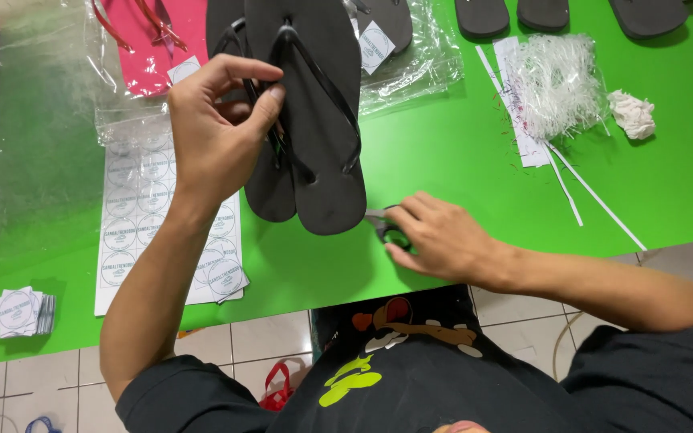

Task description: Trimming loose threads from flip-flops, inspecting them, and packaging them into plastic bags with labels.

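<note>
Between the thumb and fingers of the left hand (216, 128), raised above the green table (459, 168), the straps of a pair of black flip-flops (314, 112) are pinched; the fingers are closed on the straps, and the two soles hang stacked, heels toward the person, just to the right of the grip. Below and to the right of that grip, the right hand (435, 236) lies on the table with its fingers curled over a pair of scissors (380, 223); only a short stretch of grey blade and a dark handle loop show at the fingertips, so the hand is closed on the scissors, which rest near the heel of the front sole without touching it. Directly beneath the left wrist lies a white sheet of round stickers (142, 216), and further down-left of it a small stack of cut square labels (19, 311) sits near the table edge. Above the left hand, a pink flip-flop (154, 40) and further dark soles lie on clear plastic bags (419, 60). Well to the right of both hands are a heap of white plastic fasteners (559, 80) on paper strips and a crumpled white wad (632, 114); three more dark soles (543, 12) lie at the far edge.
</note>
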